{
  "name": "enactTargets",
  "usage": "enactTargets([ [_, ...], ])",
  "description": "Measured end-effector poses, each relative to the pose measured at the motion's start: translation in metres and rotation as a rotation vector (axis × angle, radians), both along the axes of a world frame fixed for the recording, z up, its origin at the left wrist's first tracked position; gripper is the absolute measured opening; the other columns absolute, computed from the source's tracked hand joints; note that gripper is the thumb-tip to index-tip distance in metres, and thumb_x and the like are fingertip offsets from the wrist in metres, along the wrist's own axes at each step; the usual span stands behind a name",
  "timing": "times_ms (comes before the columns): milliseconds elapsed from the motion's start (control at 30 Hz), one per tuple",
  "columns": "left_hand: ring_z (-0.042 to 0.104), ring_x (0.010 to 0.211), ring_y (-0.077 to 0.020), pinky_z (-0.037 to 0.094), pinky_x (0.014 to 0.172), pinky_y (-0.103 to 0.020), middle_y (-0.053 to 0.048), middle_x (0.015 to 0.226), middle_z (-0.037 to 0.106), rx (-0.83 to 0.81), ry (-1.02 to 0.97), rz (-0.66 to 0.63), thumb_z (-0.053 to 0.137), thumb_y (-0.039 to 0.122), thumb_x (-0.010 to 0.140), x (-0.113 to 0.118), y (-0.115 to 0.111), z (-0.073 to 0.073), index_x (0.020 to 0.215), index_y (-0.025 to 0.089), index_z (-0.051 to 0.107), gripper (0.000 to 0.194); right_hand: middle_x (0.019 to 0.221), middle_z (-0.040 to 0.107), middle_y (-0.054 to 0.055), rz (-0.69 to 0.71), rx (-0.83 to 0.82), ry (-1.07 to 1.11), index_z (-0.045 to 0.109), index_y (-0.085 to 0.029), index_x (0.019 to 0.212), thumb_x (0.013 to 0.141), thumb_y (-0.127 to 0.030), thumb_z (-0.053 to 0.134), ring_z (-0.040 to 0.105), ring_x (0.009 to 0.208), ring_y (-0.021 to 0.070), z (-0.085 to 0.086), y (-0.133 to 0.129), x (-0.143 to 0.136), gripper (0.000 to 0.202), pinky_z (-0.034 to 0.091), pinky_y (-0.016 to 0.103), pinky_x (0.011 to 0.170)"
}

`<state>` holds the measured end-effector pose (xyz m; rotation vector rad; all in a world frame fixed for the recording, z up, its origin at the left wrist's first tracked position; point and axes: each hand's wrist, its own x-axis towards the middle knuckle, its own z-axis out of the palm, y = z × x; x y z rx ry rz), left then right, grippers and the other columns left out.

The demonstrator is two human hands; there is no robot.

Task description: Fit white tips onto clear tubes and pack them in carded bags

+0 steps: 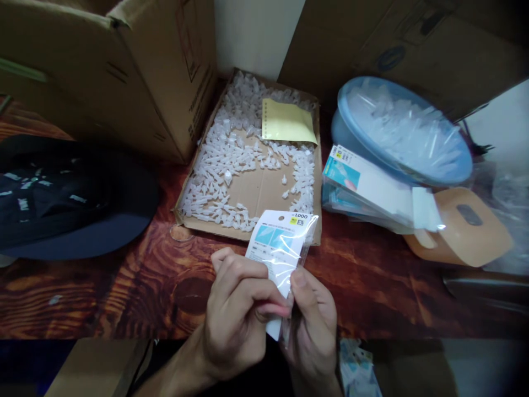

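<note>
A clear plastic packet with a white and teal printed card (278,242) is between my two hands, tilted over the table's front edge. My left hand (239,309) has its fingers curled and pinches the packet's lower side. My right hand (312,320) grips the packet's right edge, thumb on top. Beyond the packet, a shallow cardboard tray (256,184) holds several small whitish translucent plastic pieces. A yellow paper sheet (288,121) lies on the tray's back right part.
A large cardboard box (152,71) stands back left, a dark cap (119,204) at left. To the right are a blue basin (341,129) of clear packets, stacked printed cards (376,187) and an orange plastic holder (475,231). More packets (359,369) lie below the table edge.
</note>
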<state>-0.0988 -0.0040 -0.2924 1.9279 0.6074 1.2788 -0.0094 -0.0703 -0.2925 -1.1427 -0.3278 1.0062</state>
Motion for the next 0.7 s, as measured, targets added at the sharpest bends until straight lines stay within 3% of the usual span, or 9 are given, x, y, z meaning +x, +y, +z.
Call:
enactTargets([
  [167,0.059,0.082,-0.0154,0.044,0.080,-0.033,-0.001,0.083,0.062,-0.196,0.058,-0.149,0.057,0.024,0.102,-0.005,0.009,-0.001,0.087,0.020,0.063,0.016,0.052,0.045,-0.005,0.052,-0.066,-0.084,0.053,-0.021,0.066,0.098,-0.049,0.059,0.036,0.041,0.0087,-0.009,-0.006,0.008,0.043,0.030,0.022,0.037],
  [233,0.062,0.088,-0.0162,0.046,0.083,-0.033,-0.003,0.090,0.066,-0.236,0.108,-0.258,0.061,0.021,0.100,-0.009,0.014,-0.001,0.096,0.020,0.067,0.008,0.054,0.049,-0.004,0.079,-0.100,-0.169,0.056,-0.020,0.069,0.100,-0.048,0.058,0.041,0.045,0.0093,-0.015,-0.011,0.014,0.042,0.033,0.022,0.042],
  [333,0.063,0.093,-0.0158,0.046,0.085,-0.032,-0.002,0.096,0.069,-0.232,0.133,-0.356,0.067,0.020,0.096,-0.014,0.021,0.000,0.109,0.024,0.073,0.015,0.055,0.051,-0.003,0.122,-0.078,-0.273,0.059,-0.019,0.071,0.103,-0.044,0.056,0.044,0.050,0.0101,-0.020,-0.017,0.019,0.041,0.032,0.024,0.048],
  [467,0.064,0.089,-0.0149,0.047,0.083,-0.031,-0.001,0.089,0.068,-0.268,0.112,-0.314,0.076,0.018,0.089,-0.016,0.023,0.005,0.095,0.024,0.078,0.009,0.056,0.048,-0.003,0.120,-0.084,-0.300,0.057,-0.019,0.068,0.103,-0.041,0.055,0.042,0.050,0.0101,-0.021,-0.017,0.019,0.042,0.029,0.025,0.048],
  [567,0.064,0.085,-0.0144,0.047,0.082,-0.031,0.000,0.086,0.069,-0.288,0.144,-0.294,0.072,0.014,0.091,-0.015,0.021,0.008,0.089,0.022,0.077,0.009,0.054,0.049,-0.004,0.130,-0.102,-0.297,0.053,-0.020,0.065,0.103,-0.042,0.056,0.043,0.048,0.0100,-0.020,-0.017,0.018,0.043,0.029,0.025,0.046],
  [700,0.062,0.088,-0.0156,0.040,0.088,-0.036,0.001,0.085,0.069,-0.182,0.159,-0.174,0.069,0.010,0.092,-0.009,0.013,0.006,0.082,0.021,0.073,0.015,0.050,0.047,-0.005,0.111,-0.102,-0.294,0.055,-0.019,0.065,0.102,-0.042,0.059,0.042,0.045,0.0088,-0.020,-0.019,0.018,0.043,0.029,0.023,0.043],
])
